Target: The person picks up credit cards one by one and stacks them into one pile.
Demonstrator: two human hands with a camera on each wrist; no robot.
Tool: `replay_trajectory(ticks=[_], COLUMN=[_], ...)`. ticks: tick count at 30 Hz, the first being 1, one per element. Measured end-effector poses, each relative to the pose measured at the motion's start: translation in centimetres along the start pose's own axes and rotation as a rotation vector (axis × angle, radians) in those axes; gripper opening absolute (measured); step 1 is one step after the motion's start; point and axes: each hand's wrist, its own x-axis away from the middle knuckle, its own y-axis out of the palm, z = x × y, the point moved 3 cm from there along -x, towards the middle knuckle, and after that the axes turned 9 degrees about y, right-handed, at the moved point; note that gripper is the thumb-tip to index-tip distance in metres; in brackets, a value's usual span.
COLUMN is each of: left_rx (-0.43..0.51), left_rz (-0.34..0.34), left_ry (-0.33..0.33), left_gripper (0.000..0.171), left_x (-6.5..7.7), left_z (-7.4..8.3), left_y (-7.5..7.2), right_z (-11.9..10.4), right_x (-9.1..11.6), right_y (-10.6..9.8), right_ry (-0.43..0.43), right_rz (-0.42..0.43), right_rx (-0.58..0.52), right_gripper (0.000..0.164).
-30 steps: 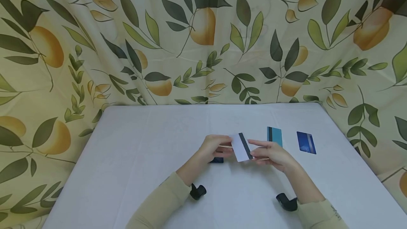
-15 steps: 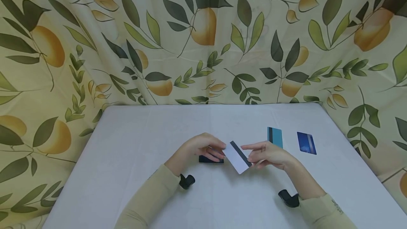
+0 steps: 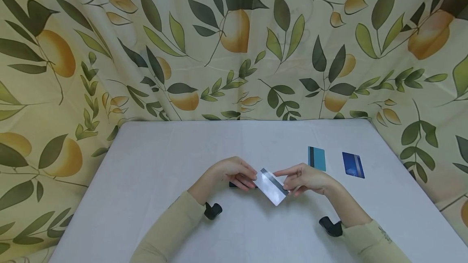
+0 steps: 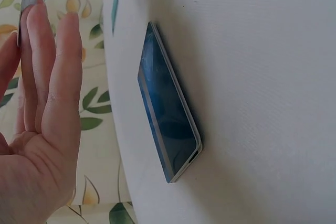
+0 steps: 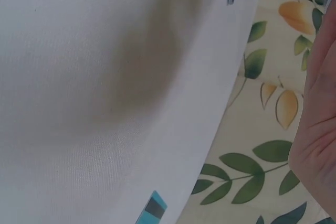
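1. Head: the left hand [image 3: 237,171] and right hand [image 3: 306,178] are pinching a white card [image 3: 269,189] above a white table [image 3: 175,145]; fruit-print fabric [image 3: 256,23] is hanging behind.
2. Left wrist: a blue card stack [image 4: 167,108] is lying on the table.
3. Right wrist: a teal card [image 5: 153,208] is lying near the edge.

Facing you, a cream curtain [image 3: 234,39] — printed with orange fruit and green leaves — hangs beyond the far edge of your white-covered table [image 3: 164,153], folds showing at left.
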Motion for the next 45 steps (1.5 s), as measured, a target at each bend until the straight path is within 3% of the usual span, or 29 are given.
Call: replay_trajectory(ticks=[7,12,18,25,34,45], left_rx=[0.038,0.1,0.193,0.264,0.314,0.325], left_rz=[0.046,0.144,0.302,0.405,0.462,0.522], left_ry=[0.018,0.049,0.098,0.159,0.215,0.21], left_gripper=[0.022,0.025,0.028,0.03,0.033,0.036], left_x=[0.2,0.3,0.6,1.1,2.1,3.0], left_z=[-0.5,-0.9,-1.3,-1.8,-2.2,-3.6], left_y=[-0.1,-0.5,-1.1,-1.2,-1.3,-1.6], right_z=[-0.3,-0.6,-0.6,0.0,0.3,0.3], right_x=[-0.2,-0.1,-0.2,-1.3,-2.4,-3.4], right_y=[-0.2,-0.5,0.1,1.6,3.8,5.2], right_ry=[-0.011,-0.033,-0.021,0.014,0.035,0.051], right_rz=[0.02,0.163,0.368,0.471,0.504,0.491], right_rx=[0.015,0.001,-0.173,-0.364,-0.448,-0.487], right_gripper=[0.043,0.049,0.056,0.058,0.055,0.041])
